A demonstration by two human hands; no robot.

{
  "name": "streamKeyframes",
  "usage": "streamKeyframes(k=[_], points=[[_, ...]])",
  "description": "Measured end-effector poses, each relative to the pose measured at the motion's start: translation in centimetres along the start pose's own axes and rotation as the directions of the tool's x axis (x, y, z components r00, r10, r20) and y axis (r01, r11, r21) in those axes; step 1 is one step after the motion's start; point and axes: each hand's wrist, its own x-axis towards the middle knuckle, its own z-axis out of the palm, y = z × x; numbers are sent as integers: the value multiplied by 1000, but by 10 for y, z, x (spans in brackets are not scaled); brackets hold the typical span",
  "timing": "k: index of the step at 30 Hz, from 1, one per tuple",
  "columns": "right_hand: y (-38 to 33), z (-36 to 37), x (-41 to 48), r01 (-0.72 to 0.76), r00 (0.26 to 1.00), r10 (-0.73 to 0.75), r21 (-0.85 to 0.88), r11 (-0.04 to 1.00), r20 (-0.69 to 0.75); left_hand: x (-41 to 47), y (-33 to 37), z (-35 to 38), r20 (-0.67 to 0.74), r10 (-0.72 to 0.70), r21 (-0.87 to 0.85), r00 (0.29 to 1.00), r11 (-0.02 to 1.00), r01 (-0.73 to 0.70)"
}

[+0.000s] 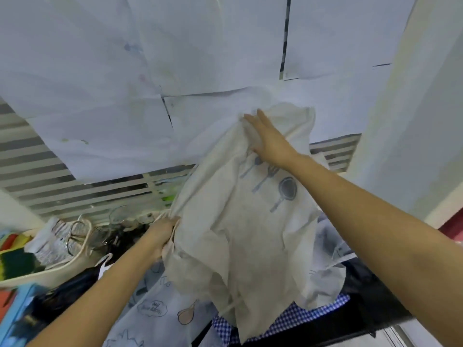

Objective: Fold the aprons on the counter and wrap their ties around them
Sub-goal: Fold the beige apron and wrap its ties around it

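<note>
1. The cream apron [250, 234] hangs lifted off the counter [375, 309]. Its long axis runs from upper right, by the wall, down toward the person.
2. The left hand [164, 237] grips its left edge low down, fingers curled round the cloth.
3. The right hand [269, 141] lies straight-fingered on the top end, gripping nothing I can see (thumb hidden).
4. I'd judge the right hand, at the axis's far end, is placed to lead the fold.
5. Underneath lie 2 more: a cartoon-print apron [150, 311] and a blue-checked apron [300, 319].
</note>
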Motion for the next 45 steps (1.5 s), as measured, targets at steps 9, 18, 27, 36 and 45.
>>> streamKeyframes(k=[9,18,27,36,45], points=[[59,103,-160,-627,757,636,-110,772,152,37,-56,-67,-135,-98,23,986,994,102],[27,91,-185,-623,558,610,-202,756,563,4,-52,-43,334,-88,177,938,984,30],[106,-10,-171,-696,691,718,194,691,-81,18,-43,-78,-7,52,428,999,903,-44],[79,68,-240,-207,969,189,-110,972,-156,28,-86,-47,-133,293,788,947,610,-78],[31,179,-317,238,963,-198,-233,943,180,-17,-134,-6,631,648,642,426,-130,-755]])
